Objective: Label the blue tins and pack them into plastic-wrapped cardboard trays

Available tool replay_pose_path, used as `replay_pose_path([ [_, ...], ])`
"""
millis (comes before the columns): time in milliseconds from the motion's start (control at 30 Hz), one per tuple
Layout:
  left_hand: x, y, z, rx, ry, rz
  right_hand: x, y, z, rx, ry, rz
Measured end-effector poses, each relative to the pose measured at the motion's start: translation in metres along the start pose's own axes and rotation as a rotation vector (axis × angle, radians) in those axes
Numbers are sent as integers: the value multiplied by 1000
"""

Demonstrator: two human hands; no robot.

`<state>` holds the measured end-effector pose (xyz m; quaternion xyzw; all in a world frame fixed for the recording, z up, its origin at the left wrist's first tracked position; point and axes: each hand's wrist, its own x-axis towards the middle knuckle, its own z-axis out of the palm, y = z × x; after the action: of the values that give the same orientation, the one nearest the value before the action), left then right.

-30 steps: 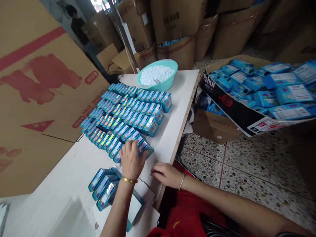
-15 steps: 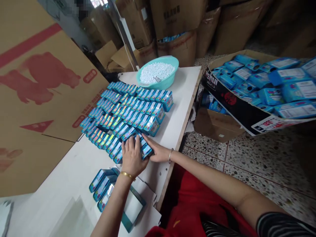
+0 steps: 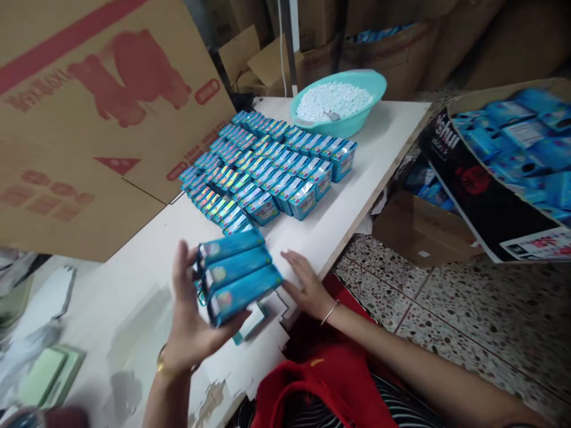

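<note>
Three small blue boxes (image 3: 238, 270), side by side, are held tilted above the table by my left hand (image 3: 194, 336), its thumb and fingers around their left end. My right hand (image 3: 310, 291) is just right of the boxes' far end, fingers apart, with nothing in it. Rows of matching blue boxes (image 3: 303, 199) stand packed together on the white table (image 3: 357, 178) beyond my hands. Under the held boxes, a white and teal carton (image 3: 252, 327) is partly hidden.
A turquoise basin (image 3: 352, 122) of small white pieces stands at the table's far end. A large cardboard box (image 3: 151, 154) borders the left side. To the right, an open carton (image 3: 473, 196) is heaped with blue boxes. Pale green boxes (image 3: 51, 374) lie at lower left.
My left hand has lifted three boxes from the near end of the rows and brought them closer, turned on their side. My right hand has come off them. The view has shifted left and down.
</note>
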<state>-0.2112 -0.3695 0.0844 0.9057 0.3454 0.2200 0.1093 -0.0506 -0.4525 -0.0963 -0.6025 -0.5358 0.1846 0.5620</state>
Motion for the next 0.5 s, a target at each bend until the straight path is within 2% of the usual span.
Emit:
replay_pose_path([
  [33,-20,-4,-10,-88,-6,-42,-3,-8,10,-6,-92,-62],
  [100,-55,-15,-18,-199,-15,-117,-7,-21,29,-24,-260,-140],
  [200,-87,-37,-9,-150,-33,-162,-11,-28,51,-68,-444,-104],
  [267,-93,-49,1,-55,-55,-104,-13,-26,57,-94,-524,-70],
  [367,-88,-60,5,91,-107,3,-14,-23,57,-126,-561,-74],
  [500,-80,-60,-2,279,-226,-28,-16,-22,54,-125,-539,-80],
])
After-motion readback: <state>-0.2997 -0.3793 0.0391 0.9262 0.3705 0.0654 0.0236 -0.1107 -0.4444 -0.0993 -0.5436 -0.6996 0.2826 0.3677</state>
